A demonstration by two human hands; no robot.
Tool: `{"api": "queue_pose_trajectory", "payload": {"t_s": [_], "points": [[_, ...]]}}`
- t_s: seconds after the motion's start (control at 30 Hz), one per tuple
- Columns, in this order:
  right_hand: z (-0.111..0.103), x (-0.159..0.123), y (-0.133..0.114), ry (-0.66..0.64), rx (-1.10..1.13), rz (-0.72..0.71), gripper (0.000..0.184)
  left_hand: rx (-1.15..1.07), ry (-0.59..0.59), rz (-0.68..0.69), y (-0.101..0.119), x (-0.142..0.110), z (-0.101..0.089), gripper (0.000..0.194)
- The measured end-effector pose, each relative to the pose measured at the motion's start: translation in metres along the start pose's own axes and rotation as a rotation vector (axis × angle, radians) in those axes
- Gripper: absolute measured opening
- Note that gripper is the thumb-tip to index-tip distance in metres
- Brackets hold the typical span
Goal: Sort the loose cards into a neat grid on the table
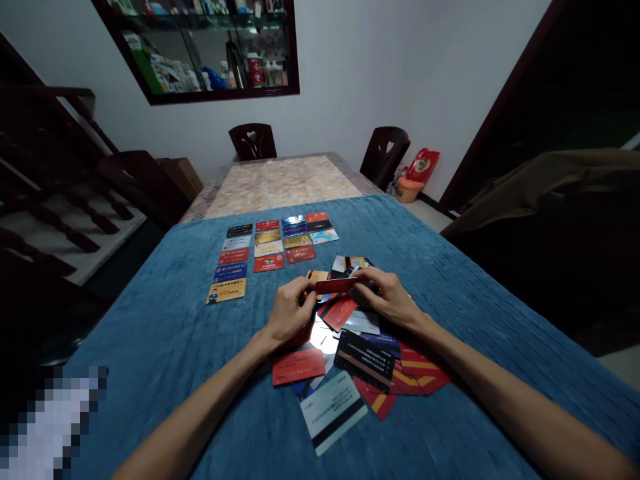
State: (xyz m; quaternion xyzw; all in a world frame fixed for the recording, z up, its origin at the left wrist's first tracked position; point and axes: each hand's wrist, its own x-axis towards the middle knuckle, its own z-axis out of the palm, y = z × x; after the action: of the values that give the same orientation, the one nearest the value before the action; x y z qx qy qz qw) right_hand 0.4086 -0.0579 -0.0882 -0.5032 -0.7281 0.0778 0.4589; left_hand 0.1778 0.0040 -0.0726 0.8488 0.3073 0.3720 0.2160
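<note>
Where the ribbed blue fabric cloth [165, 333] covers the near table, a flat red plastic card [336, 286] is held level between both hands, just above a loose heap of overlapping plastic cards [360, 363]. The left hand [290, 313] pinches the card's left end; the right hand [387, 297] pinches its right end. Beyond lie neat rows of coloured cards [273, 247], then a bare marble-patterned tabletop [283, 183], two dark wooden chairs [253, 141] and a white wall. Card lettering is too small to read; the lower left corner is pixelated.
</note>
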Motion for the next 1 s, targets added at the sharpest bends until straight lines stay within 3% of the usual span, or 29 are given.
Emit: {"api": "queue_pose_trajectory", "payload": {"t_s": [0.47,0.7,1.0], "points": [[0.001,-0.003,0.005,-0.022,-0.09,-0.082,0.013,0.009,-0.007,0.025,-0.014,-0.004,0.007,0.028],[0.004,-0.005,0.007,-0.025,-0.149,-0.148,0.021,0.005,-0.016,0.126,-0.015,-0.006,0.01,0.029],[0.01,-0.004,-0.001,0.003,-0.438,-0.328,0.037,-0.037,0.026,0.109,-0.007,-0.003,0.007,0.028]]}}
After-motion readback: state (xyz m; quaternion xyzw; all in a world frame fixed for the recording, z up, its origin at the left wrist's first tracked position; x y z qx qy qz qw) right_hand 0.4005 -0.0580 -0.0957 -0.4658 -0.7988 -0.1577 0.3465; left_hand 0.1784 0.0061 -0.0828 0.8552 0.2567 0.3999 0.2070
